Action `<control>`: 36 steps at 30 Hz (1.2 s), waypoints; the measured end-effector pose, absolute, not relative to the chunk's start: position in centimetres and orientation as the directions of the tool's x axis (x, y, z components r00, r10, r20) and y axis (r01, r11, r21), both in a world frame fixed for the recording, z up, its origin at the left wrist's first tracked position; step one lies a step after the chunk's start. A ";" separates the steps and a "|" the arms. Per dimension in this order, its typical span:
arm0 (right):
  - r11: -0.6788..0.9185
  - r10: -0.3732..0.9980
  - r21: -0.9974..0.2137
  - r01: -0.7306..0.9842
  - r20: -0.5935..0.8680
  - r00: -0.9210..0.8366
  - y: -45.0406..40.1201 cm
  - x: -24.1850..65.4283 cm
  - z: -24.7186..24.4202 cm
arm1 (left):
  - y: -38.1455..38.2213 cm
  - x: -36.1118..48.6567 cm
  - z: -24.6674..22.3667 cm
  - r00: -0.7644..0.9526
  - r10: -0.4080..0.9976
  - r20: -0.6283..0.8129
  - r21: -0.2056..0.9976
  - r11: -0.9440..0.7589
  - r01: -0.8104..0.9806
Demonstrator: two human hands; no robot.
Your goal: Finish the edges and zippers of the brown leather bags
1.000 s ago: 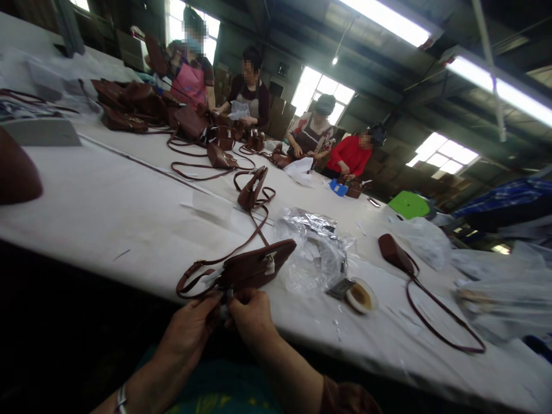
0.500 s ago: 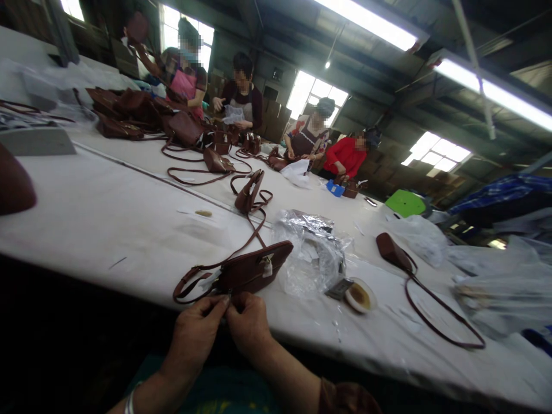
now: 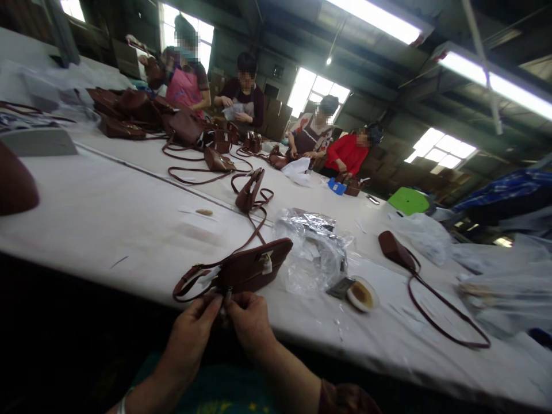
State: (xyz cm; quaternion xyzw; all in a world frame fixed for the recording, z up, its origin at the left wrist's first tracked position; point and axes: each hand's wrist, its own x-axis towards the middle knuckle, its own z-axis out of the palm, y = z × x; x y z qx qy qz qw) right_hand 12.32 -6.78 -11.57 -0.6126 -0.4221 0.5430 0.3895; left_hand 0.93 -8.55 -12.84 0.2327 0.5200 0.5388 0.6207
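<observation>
A brown handbag (image 3: 254, 267) with a small pale tag and a looped strap lies at the table's front edge. Just below its lower left corner, my left hand (image 3: 194, 322) is closed in a pinch. My right hand (image 3: 250, 319) pinches beside it, with a small gap between the two. Something small and metallic shows between the fingertips at the bag's edge, too small to name. Which hand grips it is not clear, and the fingers partly hide it.
Crumpled clear plastic (image 3: 310, 253) lies right of the bag, beside a round dish (image 3: 361, 294) with brown contents. Another brown bag (image 3: 394, 250) is farther right. Many brown bags (image 3: 138, 109) are heaped at the back left. Several people stand across the table (image 3: 107, 213).
My hands have drawn slightly apart, the left one moving a little left, and more of the small metallic thing shows. The handbag has barely moved.
</observation>
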 end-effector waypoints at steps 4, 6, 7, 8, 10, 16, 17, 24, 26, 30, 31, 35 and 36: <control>-0.281 0.960 -0.959 0.043 -0.281 0.011 -6.8 12.8 -12.0 | -8.7 1.1 -12.6 0.000 0.868 -0.496 0.732 0.418 -0.538; -0.241 0.969 -0.970 0.042 -0.243 -0.049 -6.9 13.1 -12.1 | -8.6 1.2 -12.3 0.012 0.873 -0.488 0.730 0.416 -0.542; -0.219 0.972 -0.974 0.055 -0.223 -0.074 -7.0 13.2 -12.1 | -8.5 1.2 -12.2 0.012 0.876 -0.483 0.738 0.414 -0.533; -0.202 0.973 -0.977 0.074 -0.209 -0.094 -7.1 13.4 -12.0 | -8.4 1.2 -12.1 0.016 0.876 -0.482 0.744 0.418 -0.520; -0.185 0.974 -0.975 0.124 -0.199 -0.106 -7.2 13.5 -12.0 | -8.3 1.2 -12.2 0.032 0.872 -0.489 0.745 0.436 -0.505; -0.050 0.999 -0.902 0.429 -0.052 0.007 -7.3 14.1 -12.1 | -8.1 1.2 -12.7 -0.003 0.862 -0.507 0.742 0.435 -0.511; -0.055 0.998 -0.896 0.440 -0.055 0.013 -7.3 14.3 -12.1 | -8.1 1.2 -12.7 0.005 0.863 -0.505 0.738 0.435 -0.516; -0.150 0.986 -0.973 0.173 -0.161 -0.048 -6.5 15.4 -11.7 | -8.1 1.2 -12.5 0.083 0.856 -0.509 0.717 0.476 -0.509; -0.159 0.985 -0.975 0.154 -0.167 -0.036 -6.0 15.4 -11.9 | -8.0 1.2 -12.8 0.088 0.850 -0.519 0.711 0.487 -0.507; -0.167 0.986 -0.977 0.135 -0.168 0.005 -5.3 14.8 -12.7 | -8.2 1.0 -12.7 0.102 0.842 -0.530 0.680 0.494 -0.542; -0.172 0.985 -0.976 0.135 -0.171 0.020 -5.3 14.6 -12.8 | -8.2 0.9 -12.6 0.112 0.833 -0.542 0.657 0.504 -0.561; -0.192 0.981 -0.972 0.138 -0.185 0.060 -5.4 14.0 -12.7 | -8.3 0.7 -12.1 0.162 0.790 -0.592 0.562 0.549 -0.619; -0.204 0.979 -0.971 0.123 -0.199 0.052 -5.4 13.9 -12.6 | -8.3 0.6 -12.1 0.170 0.779 -0.603 0.544 0.558 -0.627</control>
